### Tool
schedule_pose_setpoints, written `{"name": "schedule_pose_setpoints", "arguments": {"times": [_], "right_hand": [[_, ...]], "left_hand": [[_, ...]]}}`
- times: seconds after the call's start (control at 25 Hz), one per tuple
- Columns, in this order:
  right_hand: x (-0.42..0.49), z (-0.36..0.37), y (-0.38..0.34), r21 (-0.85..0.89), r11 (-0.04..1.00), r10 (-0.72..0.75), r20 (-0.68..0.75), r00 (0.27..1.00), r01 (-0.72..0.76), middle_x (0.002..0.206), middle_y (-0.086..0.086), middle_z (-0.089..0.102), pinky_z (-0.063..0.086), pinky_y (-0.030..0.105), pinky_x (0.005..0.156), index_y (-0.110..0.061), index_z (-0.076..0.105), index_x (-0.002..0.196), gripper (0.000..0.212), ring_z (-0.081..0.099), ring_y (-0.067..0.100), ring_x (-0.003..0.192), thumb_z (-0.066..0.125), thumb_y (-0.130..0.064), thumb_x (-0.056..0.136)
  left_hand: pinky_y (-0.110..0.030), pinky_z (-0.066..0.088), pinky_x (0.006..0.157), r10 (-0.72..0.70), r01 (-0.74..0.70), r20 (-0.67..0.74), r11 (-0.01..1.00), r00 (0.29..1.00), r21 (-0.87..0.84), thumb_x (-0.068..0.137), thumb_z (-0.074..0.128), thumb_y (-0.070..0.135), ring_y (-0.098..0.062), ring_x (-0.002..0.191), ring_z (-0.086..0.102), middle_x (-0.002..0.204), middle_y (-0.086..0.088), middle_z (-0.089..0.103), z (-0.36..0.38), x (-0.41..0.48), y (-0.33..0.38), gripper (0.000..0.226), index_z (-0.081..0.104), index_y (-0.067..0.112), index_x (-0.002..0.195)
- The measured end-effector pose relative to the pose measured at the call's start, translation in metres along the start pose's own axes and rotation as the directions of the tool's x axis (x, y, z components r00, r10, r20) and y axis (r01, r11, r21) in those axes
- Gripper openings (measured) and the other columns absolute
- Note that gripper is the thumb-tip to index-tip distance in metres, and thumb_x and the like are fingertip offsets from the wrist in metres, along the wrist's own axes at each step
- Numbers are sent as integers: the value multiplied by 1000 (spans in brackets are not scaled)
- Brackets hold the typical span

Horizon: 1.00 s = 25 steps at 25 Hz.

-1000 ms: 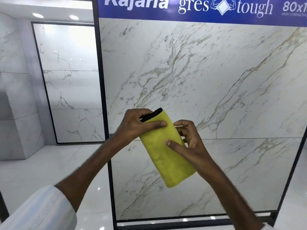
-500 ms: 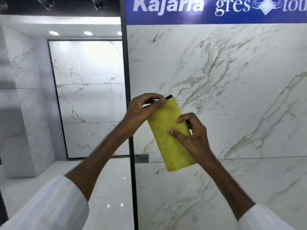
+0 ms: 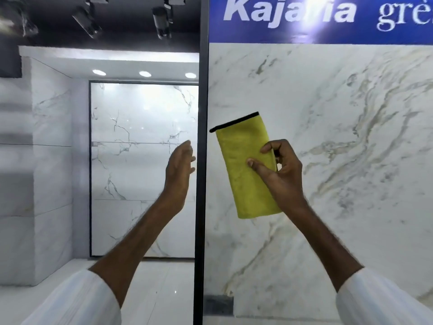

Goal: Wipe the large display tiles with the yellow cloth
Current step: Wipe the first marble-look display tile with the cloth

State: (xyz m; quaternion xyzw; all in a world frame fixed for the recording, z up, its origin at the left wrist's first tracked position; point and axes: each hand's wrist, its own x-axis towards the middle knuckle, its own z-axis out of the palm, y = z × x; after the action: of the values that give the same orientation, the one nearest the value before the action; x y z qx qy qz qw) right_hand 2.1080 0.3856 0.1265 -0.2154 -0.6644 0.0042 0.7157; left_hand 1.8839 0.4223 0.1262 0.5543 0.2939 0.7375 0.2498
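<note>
Yellow cloth (image 3: 243, 191), folded into a narrow oblong, is held in front of the large marble-veined display tile (image 3: 346, 160), near the tile's left side. Its long axis runs nearly vertical, with the upper end leaning slightly left. The black-bound short edge (image 3: 234, 121) points up and the folded end points down. Whether the cloth touches the tile surface cannot be told.

Right grip (image 3: 281, 177): closed on the cloth at about mid-length. The thumb (image 3: 254, 164) lies across the front face and the forefinger curls over the right long edge. The remaining fingers are curled behind.

Left grip (image 3: 179, 170): fingers straight and close together, holding nothing. It is raised left of the black frame post (image 3: 201, 207) and apart from the cloth.

Boundaries: the post borders the tile's left edge, and the cloth's upper left corner lies just beside it. A blue banner (image 3: 328, 31) caps the tile. Bare tile extends above the cloth, widely to its right and below it. Left of the post, a framed rear panel (image 3: 140, 172) stands over a glossy floor (image 3: 161, 285).
</note>
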Motion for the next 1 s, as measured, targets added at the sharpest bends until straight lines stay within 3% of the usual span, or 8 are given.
{"name": "schedule_pose_setpoints", "arguments": {"times": [0.08, 0.2, 0.32, 0.48, 0.6, 0.72, 0.88, 1.0], "right_hand": [[50, 18, 33, 34, 999, -41, -30, 999, 42, 90, -24, 59, 45, 24, 76, -32, 56, 93, 38, 58, 2, 86, 86, -12, 82], [113, 43, 78, -23, 996, -84, -78, 993, 83, 94, -19, 57, 47, 40, 84, -33, 52, 98, 34, 59, 13, 91, 82, -27, 83], [134, 53, 98, -343, 919, -238, -98, 966, 192, 106, -21, 54, 26, 38, 89, -36, 51, 107, 31, 55, 21, 110, 73, -45, 87], [138, 58, 98, -798, 471, -517, 96, 851, 377, 155, -6, 46, 17, 44, 93, -31, 60, 127, 33, 32, 24, 132, 58, -24, 94], [129, 75, 93, -851, 278, -461, 288, 840, 445, 161, 0, 43, 14, 47, 98, -25, 56, 139, 80, 31, 24, 132, 42, 0, 64], [123, 81, 76, -863, 331, -233, 317, 919, 382, 169, -7, 27, 4, 47, 105, -28, 45, 150, 91, 21, 18, 137, 28, -10, 63], [127, 82, 46, -727, 668, 157, 344, 926, 156, 167, -31, -4, -5, 34, 104, -49, 28, 153, 78, -3, -7, 134, 40, -45, 75], [118, 108, 45, -688, 725, 198, 258, 946, 36, 167, -29, -15, -8, 48, 117, -50, 16, 159, 88, -10, -11, 133, 43, -56, 76]], "left_hand": [[-43, 52, 109, 25, -24, -23, 998, 999, 56, 112, 49, 30, -18, 127, 61, 146, 1, 57, 6, 39, -18, 33, 57, 24, 143], [-47, 45, 118, 74, -69, -62, 995, 995, 76, 107, 54, 40, -18, 136, 55, 150, 4, 53, 18, 93, -33, 33, 57, 33, 138], [-49, 41, 121, 23, -21, -21, 995, 1000, 93, 103, 52, 51, -19, 139, 53, 148, 3, 57, 31, 122, -49, 40, 61, 30, 136], [-50, 37, 122, -71, 71, -12, 997, 997, 3, 77, 41, 94, -21, 140, 53, 146, 9, 62, 51, 139, -77, 87, 61, 40, 142], [-52, 39, 120, -83, 85, 33, 994, 996, -65, 69, 41, 100, -20, 137, 56, 142, 13, 65, 53, 149, -91, 86, 62, 49, 136], [-51, 39, 121, -55, 64, 88, 992, 995, -112, 67, 44, 103, -18, 139, 54, 146, 13, 62, 52, 149, -93, 93, 59, 48, 140], [-43, 31, 127, 21, -1, 119, 986, 993, -167, 82, 42, 83, -8, 145, 46, 156, 17, 50, 52, 137, -79, 87, 50, 35, 153], [-48, 38, 123, 38, 1, 164, 974, 986, -228, 77, 47, 93, -14, 143, 50, 154, 7, 55, 51, 136, -80, 96, 54, 30, 150]]}}
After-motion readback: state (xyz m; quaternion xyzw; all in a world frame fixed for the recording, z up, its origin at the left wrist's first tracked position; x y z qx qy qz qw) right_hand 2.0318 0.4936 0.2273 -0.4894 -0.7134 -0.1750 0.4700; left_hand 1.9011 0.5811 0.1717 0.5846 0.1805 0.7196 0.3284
